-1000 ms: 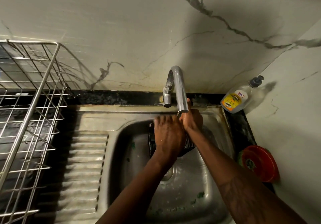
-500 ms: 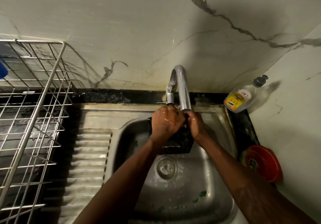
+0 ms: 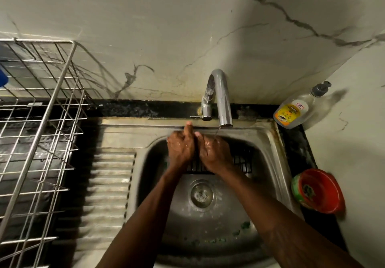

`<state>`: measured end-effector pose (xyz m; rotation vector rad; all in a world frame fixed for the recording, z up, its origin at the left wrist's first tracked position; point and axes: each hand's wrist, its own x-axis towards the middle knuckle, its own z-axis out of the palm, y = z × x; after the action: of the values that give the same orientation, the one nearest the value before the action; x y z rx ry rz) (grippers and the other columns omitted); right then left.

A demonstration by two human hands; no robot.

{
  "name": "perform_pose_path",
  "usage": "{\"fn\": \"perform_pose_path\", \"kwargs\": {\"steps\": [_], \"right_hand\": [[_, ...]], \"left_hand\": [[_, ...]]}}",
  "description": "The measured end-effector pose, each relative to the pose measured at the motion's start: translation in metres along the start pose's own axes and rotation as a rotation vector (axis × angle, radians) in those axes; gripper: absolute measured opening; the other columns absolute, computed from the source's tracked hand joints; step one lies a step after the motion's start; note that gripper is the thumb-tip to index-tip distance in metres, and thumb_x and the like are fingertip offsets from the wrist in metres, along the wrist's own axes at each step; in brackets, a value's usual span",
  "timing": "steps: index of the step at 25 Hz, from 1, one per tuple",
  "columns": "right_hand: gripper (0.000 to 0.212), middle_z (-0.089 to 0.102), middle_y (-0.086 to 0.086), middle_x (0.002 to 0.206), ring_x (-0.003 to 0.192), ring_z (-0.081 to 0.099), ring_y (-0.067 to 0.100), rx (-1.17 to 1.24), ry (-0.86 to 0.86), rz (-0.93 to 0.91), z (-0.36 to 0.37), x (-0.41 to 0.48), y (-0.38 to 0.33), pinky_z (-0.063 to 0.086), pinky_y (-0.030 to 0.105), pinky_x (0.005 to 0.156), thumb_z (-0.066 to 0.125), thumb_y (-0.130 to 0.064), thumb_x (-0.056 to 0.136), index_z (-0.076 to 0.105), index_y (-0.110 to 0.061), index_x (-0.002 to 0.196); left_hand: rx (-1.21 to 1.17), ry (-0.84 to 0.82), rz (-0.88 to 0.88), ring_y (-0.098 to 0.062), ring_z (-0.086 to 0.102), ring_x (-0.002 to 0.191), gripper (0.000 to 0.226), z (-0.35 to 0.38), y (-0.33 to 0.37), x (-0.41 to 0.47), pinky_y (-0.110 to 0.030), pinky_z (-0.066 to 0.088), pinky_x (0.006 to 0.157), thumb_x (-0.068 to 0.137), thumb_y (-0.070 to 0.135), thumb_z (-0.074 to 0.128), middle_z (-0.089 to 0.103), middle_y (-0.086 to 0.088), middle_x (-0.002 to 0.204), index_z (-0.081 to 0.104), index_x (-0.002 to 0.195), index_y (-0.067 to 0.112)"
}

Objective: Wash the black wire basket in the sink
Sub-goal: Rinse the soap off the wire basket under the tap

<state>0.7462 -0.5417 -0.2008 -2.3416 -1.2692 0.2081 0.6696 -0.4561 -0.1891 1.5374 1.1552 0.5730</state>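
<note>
Black wire basket (image 3: 241, 161) at the back of the sink (image 3: 268, 138), directly under left grip (image 3: 181, 151) and right grip (image 3: 214, 153). Yellow label on soap bottle (image 3: 291, 111) at counter's back right corner, writing too blurred to read. Grips wet, pressed side by side, fingers curled; cannot tell whether clasping the wire.

The left forearm (image 3: 145, 215) and right forearm (image 3: 281, 226) are bare. The 2 hands, left hand (image 3: 180, 151) and right hand (image 3: 214, 153), glisten wet.
</note>
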Motion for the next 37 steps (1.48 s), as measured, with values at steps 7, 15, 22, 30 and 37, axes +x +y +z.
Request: {"fn": "perform_pose_path", "kwargs": {"steps": [7, 15, 22, 30, 37], "right_hand": [[0.078, 0.055, -0.005, 0.053, 0.058, 0.060, 0.014, -0.135, -0.071, 0.437, -0.004, -0.017, 0.041, 0.046, 0.030, 0.078, 0.011, -0.052, 0.107, 0.060, -0.017, 0.057], [0.066, 0.074, 0.001, 0.099, 0.096, 0.066, 0.021, -0.154, -0.185, 0.131, 0.015, 0.001, 0.033, 0.039, 0.041, 0.101, 0.016, -0.055, 0.107, 0.072, -0.022, 0.098], [0.075, 0.072, 0.007, 0.082, 0.084, 0.065, 0.028, -0.337, -0.074, 0.401, 0.028, 0.005, 0.032, 0.042, 0.043, 0.091, 0.009, -0.051, 0.107, 0.067, -0.016, 0.075], [0.067, 0.072, -0.003, 0.105, 0.101, 0.063, 0.021, -0.298, -0.160, 0.112, 0.012, -0.012, 0.064, 0.042, 0.043, 0.098, 0.015, -0.067, 0.101, 0.069, -0.027, 0.107], [0.062, 0.049, 0.001, 0.045, 0.043, 0.051, 0.020, -0.461, -0.046, 0.258, 0.004, 0.003, 0.025, 0.044, 0.030, 0.058, 0.035, -0.040, 0.105, 0.044, -0.018, 0.048]], "left_hand": [[0.014, 0.011, -0.156, -0.020, 0.067, 0.058, 0.067, -0.003, -0.027, 0.011, -0.036, 0.059, 0.060, 0.099, 0.062, 0.050, 0.067, -0.005, 0.062, 0.063, 0.063, 0.007], [-0.012, 0.127, -0.292, -0.019, 0.062, 0.069, 0.060, -0.005, -0.041, 0.022, -0.027, 0.043, 0.060, 0.101, 0.057, 0.050, 0.067, -0.009, 0.076, 0.065, 0.070, 0.009], [-0.033, 0.097, -0.248, -0.017, 0.059, 0.061, 0.058, -0.001, -0.042, 0.032, -0.032, 0.051, 0.065, 0.102, 0.054, 0.052, 0.061, -0.003, 0.065, 0.058, 0.064, 0.011], [-0.101, 0.145, -0.243, -0.017, 0.053, 0.058, 0.053, -0.013, -0.064, 0.035, -0.034, 0.046, 0.062, 0.099, 0.054, 0.057, 0.056, -0.004, 0.062, 0.055, 0.065, 0.014], [0.456, 0.075, 0.141, -0.025, 0.067, 0.060, 0.063, -0.022, -0.079, 0.023, -0.037, 0.052, 0.062, 0.104, 0.052, 0.045, 0.068, -0.009, 0.060, 0.065, 0.060, 0.011]]}}
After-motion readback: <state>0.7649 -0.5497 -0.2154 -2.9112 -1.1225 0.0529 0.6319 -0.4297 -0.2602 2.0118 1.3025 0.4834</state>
